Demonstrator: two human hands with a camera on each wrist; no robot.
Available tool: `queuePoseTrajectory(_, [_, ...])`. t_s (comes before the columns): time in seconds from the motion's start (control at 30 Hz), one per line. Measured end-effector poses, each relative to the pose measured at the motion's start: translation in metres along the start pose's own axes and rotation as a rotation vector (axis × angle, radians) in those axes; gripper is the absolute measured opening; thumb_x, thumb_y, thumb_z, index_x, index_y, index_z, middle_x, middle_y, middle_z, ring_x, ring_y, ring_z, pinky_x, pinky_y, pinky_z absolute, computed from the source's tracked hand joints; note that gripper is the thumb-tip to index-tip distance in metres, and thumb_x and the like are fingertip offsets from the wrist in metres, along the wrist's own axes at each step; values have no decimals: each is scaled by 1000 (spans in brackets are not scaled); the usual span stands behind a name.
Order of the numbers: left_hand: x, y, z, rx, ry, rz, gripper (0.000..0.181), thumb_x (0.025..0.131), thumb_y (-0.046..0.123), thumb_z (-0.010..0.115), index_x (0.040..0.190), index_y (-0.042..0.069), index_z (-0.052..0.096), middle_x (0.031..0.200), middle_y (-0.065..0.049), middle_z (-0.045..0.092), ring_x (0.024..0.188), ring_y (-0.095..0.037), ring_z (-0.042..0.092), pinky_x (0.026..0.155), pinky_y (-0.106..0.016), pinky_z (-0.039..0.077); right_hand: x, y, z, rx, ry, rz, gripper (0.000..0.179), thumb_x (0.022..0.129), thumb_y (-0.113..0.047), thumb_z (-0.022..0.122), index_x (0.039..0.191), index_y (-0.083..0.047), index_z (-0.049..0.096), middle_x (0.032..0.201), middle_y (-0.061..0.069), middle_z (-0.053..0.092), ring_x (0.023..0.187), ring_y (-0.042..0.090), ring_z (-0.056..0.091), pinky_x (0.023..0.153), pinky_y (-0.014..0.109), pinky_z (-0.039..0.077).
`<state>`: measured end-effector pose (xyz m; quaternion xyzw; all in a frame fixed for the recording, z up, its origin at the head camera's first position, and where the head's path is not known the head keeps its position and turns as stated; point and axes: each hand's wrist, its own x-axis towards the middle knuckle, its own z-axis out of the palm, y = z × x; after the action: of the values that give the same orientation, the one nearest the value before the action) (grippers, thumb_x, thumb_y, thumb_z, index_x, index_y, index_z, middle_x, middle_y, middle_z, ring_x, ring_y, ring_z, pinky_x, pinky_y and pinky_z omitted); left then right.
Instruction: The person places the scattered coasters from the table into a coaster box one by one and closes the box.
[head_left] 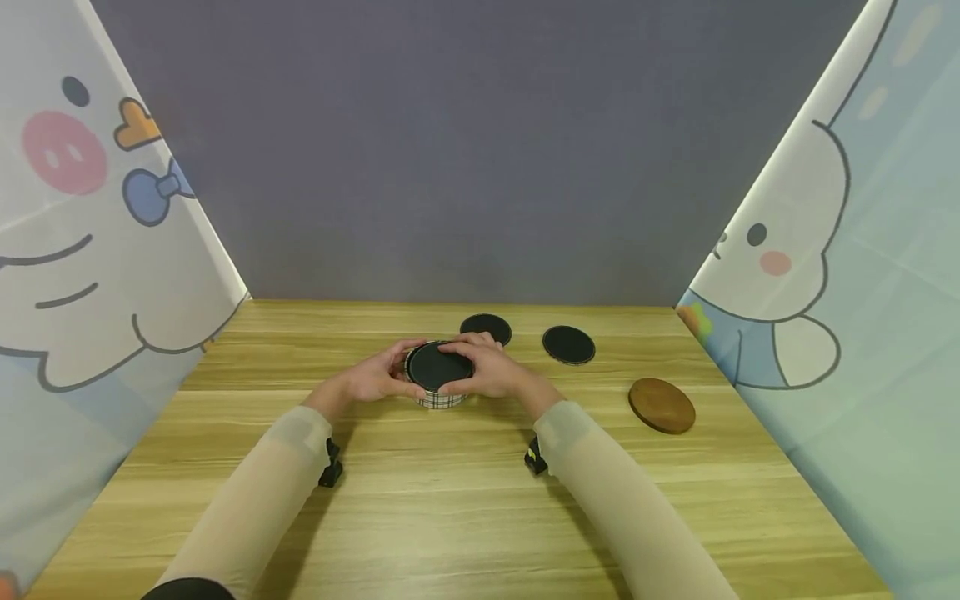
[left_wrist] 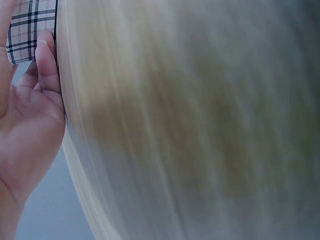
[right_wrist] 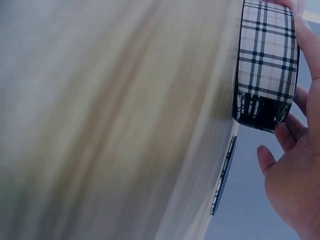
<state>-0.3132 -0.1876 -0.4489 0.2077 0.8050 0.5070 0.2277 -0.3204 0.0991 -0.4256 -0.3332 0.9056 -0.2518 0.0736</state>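
A round plaid coaster holder (head_left: 442,400) stands upright on the wooden table between the two hands, white with black checks. A black coaster (head_left: 435,367) lies across its top. My left hand (head_left: 377,375) grips the holder's left side, thumb at the front and fingers round the back. From the right, my right hand (head_left: 483,367) pinches the coaster, with its thumb at the front edge and fingers reaching over the far side. In the right wrist view, a cut-out shows in the wall of the plaid holder (right_wrist: 267,55). Fingers of the left hand (left_wrist: 30,125) partly hide the plaid side.
Behind the right hand lies a black coaster (head_left: 486,326), partly covered by its fingers. Another black coaster (head_left: 568,344) lies farther right. A round brown wooden disc (head_left: 662,406) rests near the right table edge. A grey panel (head_left: 465,167) rises behind the table, with cartoon-print curtains at both sides.
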Motion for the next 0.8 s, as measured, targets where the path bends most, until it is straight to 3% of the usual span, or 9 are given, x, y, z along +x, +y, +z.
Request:
queuePoseTrajectory(0.3, [-2, 1, 0, 4, -9, 8, 104, 102, 21, 82, 178, 17, 10, 170, -24, 41, 122, -28, 66, 95, -35, 55, -1, -2, 0, 3, -13, 19, 82, 97, -58, 81, 167, -30, 49, 179, 7, 34, 160, 35, 27, 129, 73, 18])
queuePoseTrajectory(0.8, [-2, 1, -2, 34, -2, 5, 106, 102, 26, 83, 178, 19, 10, 170, -23, 42, 116, -28, 64, 91, -36, 53, -1, -1, 1, -3, -28, 17, 80, 98, -58, 79, 166, -27, 50, 182, 5, 29, 159, 33, 28, 130, 66, 25])
